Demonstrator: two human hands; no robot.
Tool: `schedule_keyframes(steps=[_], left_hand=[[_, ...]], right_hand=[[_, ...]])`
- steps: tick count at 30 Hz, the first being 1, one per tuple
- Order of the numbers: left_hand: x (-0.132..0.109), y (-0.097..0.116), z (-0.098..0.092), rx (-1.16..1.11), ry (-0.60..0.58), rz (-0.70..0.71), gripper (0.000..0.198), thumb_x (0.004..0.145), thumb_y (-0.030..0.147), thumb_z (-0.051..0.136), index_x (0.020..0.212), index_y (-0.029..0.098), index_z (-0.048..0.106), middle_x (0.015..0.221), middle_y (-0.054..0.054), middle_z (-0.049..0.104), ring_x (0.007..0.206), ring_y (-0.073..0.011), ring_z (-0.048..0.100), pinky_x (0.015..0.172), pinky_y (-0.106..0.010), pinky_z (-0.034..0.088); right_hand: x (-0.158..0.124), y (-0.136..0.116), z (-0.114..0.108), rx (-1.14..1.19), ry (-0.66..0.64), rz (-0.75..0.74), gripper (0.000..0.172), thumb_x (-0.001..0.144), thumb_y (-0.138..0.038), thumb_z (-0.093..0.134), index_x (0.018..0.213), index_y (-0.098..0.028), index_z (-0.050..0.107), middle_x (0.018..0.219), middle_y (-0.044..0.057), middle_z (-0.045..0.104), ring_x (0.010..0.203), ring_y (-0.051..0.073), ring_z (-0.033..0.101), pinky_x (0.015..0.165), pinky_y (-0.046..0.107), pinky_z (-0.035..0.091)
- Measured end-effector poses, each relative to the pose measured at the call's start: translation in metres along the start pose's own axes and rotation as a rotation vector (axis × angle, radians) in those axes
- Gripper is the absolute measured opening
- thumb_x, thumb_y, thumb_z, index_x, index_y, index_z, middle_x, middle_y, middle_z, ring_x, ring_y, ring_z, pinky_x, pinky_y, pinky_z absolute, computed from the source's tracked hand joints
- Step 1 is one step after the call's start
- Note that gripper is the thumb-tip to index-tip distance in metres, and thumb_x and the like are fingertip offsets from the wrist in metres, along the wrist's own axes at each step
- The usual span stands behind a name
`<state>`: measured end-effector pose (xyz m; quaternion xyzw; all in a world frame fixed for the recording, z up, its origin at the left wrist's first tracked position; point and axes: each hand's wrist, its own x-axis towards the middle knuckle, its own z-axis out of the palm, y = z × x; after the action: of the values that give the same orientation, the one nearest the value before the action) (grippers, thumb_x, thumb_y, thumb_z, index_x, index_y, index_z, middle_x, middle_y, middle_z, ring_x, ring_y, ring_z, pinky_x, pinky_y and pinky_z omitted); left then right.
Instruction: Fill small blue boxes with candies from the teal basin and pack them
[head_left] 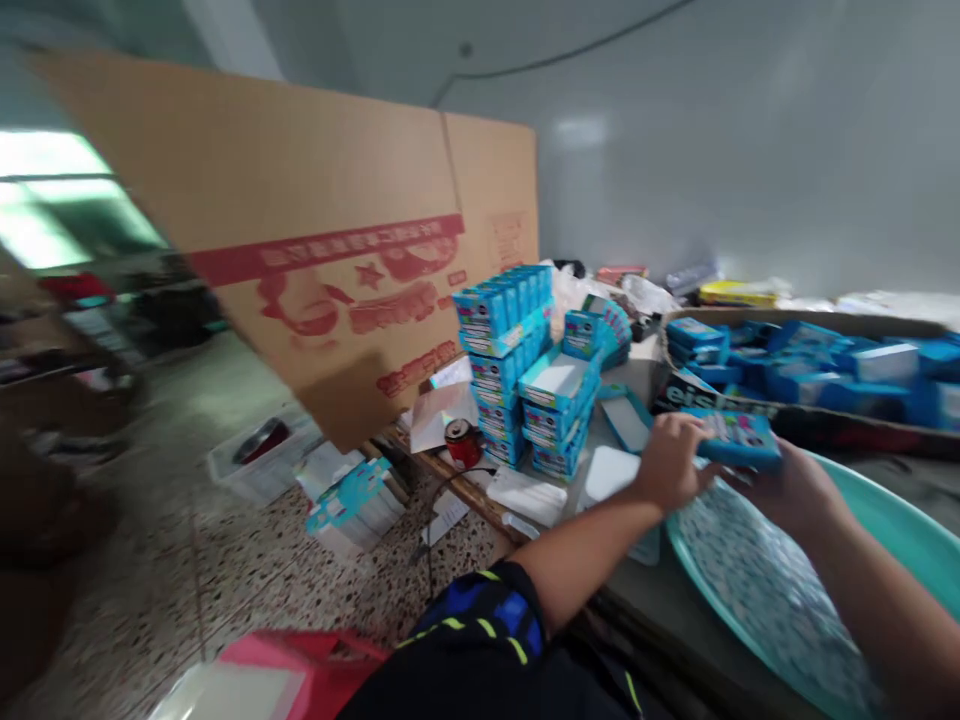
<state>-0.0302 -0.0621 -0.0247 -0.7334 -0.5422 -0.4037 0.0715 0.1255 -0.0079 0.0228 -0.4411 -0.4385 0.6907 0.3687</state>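
Observation:
A small blue printed box (739,438) is held level between both hands, above the near rim of a teal basin. My left hand (670,462) is closed on its left end, fingers over the top edge. My right hand (799,490) grips the right end from below and the side; some of its fingers are hidden by the box. Under the hands, the teal basin (892,500) holds many small pale-blue and white packets (780,580). Behind them, an open carton (810,420) is filled with more blue boxes.
Stacked blue boxes (499,375) stand left of my hands, beside an open-topped display tray (555,380). A red drink can (463,443) is near the table edge. A large cardboard sheet (337,180) rises at left. Flattened cartons (356,505) and a plastic bin (259,460) sit lower down.

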Motion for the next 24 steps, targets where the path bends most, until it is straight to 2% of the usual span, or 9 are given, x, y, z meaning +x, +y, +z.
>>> schedule_keyframes(steps=[2,4,6,11,15,18,20,22,24], left_hand=[[0.002,0.006,-0.009,0.018,-0.012,0.024,0.038,0.092,0.039,0.071,0.119,0.013,0.061,0.127,-0.019,0.061,0.126,-0.0312,0.056,0.112,-0.053,0.049],[0.007,0.011,-0.019,0.064,-0.022,0.093,0.023,0.098,0.03,0.062,0.117,0.018,0.063,0.131,-0.016,0.059,0.131,-0.0307,0.052,0.117,-0.055,0.044],[0.018,0.014,-0.029,0.127,-0.063,0.177,0.021,0.102,0.021,0.051,0.117,0.022,0.064,0.132,-0.012,0.06,0.136,-0.0293,0.049,0.12,-0.056,0.041],[0.051,0.015,-0.042,0.195,-0.165,0.292,0.025,0.095,0.011,0.056,0.115,0.023,0.066,0.13,-0.01,0.064,0.135,-0.0298,0.05,0.117,-0.052,0.046],[0.057,0.015,-0.045,0.217,-0.193,0.277,0.02,0.092,0.017,0.064,0.111,0.023,0.066,0.125,-0.011,0.067,0.125,-0.0324,0.054,0.107,-0.049,0.052],[0.048,0.009,-0.046,0.24,-0.141,0.183,0.019,0.093,0.028,0.067,0.111,0.023,0.065,0.125,-0.011,0.069,0.119,-0.034,0.057,0.101,-0.05,0.051],[0.039,0.0,-0.047,0.239,-0.081,0.132,0.021,0.094,0.036,0.068,0.11,0.023,0.065,0.123,-0.011,0.072,0.118,-0.0347,0.058,0.102,-0.052,0.049],[0.032,-0.01,-0.049,0.209,-0.018,0.1,0.027,0.095,0.045,0.068,0.109,0.022,0.064,0.12,-0.011,0.073,0.117,-0.034,0.061,0.104,-0.052,0.049],[0.024,-0.018,-0.051,0.154,0.053,0.062,0.034,0.095,0.052,0.067,0.108,0.021,0.062,0.117,-0.012,0.074,0.116,-0.0314,0.064,0.106,-0.05,0.049]], right_hand=[[-0.007,-0.008,0.006,0.256,0.044,0.101,0.026,0.093,-0.033,0.045,0.095,-0.027,0.07,0.107,0.009,0.077,0.085,0.023,0.074,0.071,0.035,0.062],[-0.008,-0.015,0.01,0.407,-0.025,0.149,0.034,0.099,-0.035,0.04,0.101,-0.023,0.071,0.1,0.008,0.077,0.082,0.022,0.073,0.068,0.034,0.061],[-0.004,-0.02,0.011,0.494,-0.038,0.153,0.036,0.102,-0.034,0.037,0.103,-0.02,0.07,0.095,0.008,0.077,0.079,0.022,0.071,0.067,0.033,0.06],[0.012,-0.019,0.007,0.552,0.024,0.127,0.033,0.103,-0.031,0.033,0.101,-0.022,0.065,0.084,0.004,0.073,0.073,0.02,0.067,0.067,0.032,0.059],[0.018,-0.016,0.008,0.548,0.066,0.132,0.026,0.1,-0.027,0.039,0.102,-0.021,0.064,0.077,0.003,0.068,0.074,0.021,0.064,0.071,0.035,0.062],[0.017,-0.015,0.011,0.457,0.14,0.117,0.021,0.1,-0.026,0.042,0.102,-0.021,0.063,0.077,0.003,0.066,0.074,0.02,0.063,0.072,0.035,0.062],[0.014,-0.015,0.013,0.301,0.146,0.072,0.02,0.101,-0.027,0.044,0.097,-0.021,0.062,0.08,0.003,0.066,0.073,0.019,0.063,0.071,0.034,0.061],[0.011,-0.015,0.012,0.033,0.132,-0.03,0.023,0.101,-0.029,0.045,0.088,-0.02,0.061,0.078,0.004,0.065,0.072,0.02,0.062,0.071,0.033,0.058],[0.007,-0.015,0.009,-0.349,0.14,-0.222,0.029,0.102,-0.03,0.046,0.078,-0.02,0.06,0.078,0.006,0.064,0.077,0.022,0.063,0.077,0.034,0.055]])
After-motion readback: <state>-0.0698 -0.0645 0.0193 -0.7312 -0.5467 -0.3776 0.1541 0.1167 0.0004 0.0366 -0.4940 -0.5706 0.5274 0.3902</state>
